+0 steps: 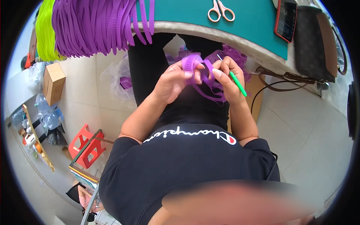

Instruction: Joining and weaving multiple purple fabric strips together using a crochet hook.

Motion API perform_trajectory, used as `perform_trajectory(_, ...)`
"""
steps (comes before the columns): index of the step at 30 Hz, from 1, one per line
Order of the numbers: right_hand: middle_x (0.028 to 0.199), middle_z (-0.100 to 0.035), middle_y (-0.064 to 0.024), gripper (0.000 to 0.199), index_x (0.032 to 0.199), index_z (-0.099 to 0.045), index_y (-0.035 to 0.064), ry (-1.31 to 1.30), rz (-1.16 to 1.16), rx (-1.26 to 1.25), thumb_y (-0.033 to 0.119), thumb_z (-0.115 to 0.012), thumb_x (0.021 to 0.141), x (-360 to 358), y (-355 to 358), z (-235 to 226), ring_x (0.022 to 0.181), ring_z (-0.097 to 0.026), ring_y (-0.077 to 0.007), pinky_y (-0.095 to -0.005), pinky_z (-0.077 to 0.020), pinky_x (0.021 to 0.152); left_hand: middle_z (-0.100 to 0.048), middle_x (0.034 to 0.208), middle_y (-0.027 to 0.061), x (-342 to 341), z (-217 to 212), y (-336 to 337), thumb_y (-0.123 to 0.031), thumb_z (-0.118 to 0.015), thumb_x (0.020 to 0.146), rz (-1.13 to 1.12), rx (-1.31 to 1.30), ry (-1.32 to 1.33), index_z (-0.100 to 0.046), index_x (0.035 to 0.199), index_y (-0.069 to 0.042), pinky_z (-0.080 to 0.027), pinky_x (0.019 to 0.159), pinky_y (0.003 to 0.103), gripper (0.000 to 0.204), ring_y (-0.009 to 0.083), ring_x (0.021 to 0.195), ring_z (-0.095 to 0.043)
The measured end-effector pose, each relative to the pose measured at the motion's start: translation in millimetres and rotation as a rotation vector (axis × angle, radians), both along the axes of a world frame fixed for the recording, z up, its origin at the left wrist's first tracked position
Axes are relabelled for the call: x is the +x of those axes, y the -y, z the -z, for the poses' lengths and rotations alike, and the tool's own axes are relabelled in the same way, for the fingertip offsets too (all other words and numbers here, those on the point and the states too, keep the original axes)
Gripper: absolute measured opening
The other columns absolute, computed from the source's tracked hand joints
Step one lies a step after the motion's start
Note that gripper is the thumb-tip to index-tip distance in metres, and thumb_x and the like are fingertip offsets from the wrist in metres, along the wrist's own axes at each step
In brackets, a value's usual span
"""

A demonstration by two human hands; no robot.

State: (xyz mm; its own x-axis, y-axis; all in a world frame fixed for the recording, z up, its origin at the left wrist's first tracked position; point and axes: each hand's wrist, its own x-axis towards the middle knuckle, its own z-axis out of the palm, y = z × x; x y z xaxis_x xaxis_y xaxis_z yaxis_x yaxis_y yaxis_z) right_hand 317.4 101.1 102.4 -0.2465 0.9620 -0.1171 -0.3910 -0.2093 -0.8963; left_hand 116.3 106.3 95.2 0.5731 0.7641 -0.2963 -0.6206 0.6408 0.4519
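Observation:
Above my lap, my left hand (169, 83) is closed on a purple ribbed rubbery strap (191, 63), looped round its fingers. My right hand (232, 83) grips a slim tool with a green handle (238, 84). Its thin metal tip points up and away between thumb and fingers, but the tip's exact shape is too small to tell. Right thumb and fingertips meet the strap's other side. Thin purple strips (210, 96) dangle below both hands. Behind the right hand lies a heap of purple trimmings (240, 60).
Many purple straps (93, 26) and lime-green ones (45, 33) hang over the table's (180, 15) edge at left. On the green top lie pink-handled scissors (221, 11), a red-cased phone (285, 20) and a dark bag (313, 41). A red stool (86, 146) and carton (53, 83) stand left.

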Motion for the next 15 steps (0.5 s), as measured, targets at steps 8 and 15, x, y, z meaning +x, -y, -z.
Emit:
perform_trajectory(8, 0.073, -0.058, -0.0071, 0.032, 0.075, -0.035, 0.0118, 0.161, 0.024, 0.248, -0.004, -0.062, 0.083, -10.2, 5.0, -8.5, 0.067, -0.050, -0.0116, -0.0263, -0.0403, 0.066, -0.064, 0.083, 0.0036, 0.8, 24.8, -2.1, -0.020, -0.056, 0.095, -0.199, -0.159, -0.080, -0.062, 0.102, -0.004, -0.050, 0.080, 0.033, 0.019, 0.0154, 0.078, -0.062)
perform_trajectory(15, 0.076, -0.064, -0.0128, 0.035, 0.072, -0.035, 0.0094, 0.348, 0.071, 0.583, -0.010, -0.062, 0.083, -6.8, 6.5, -4.3, 0.077, -0.064, -0.0199, -0.0294, -0.0472, 0.071, -0.065, 0.107, 0.0120, 0.2, 18.8, -14.7, -0.024, -0.053, 0.098, -0.279, -0.329, 0.117, -0.057, 0.113, -0.005, -0.050, 0.091, 0.040, 0.025, 0.0253, 0.101, -0.063)
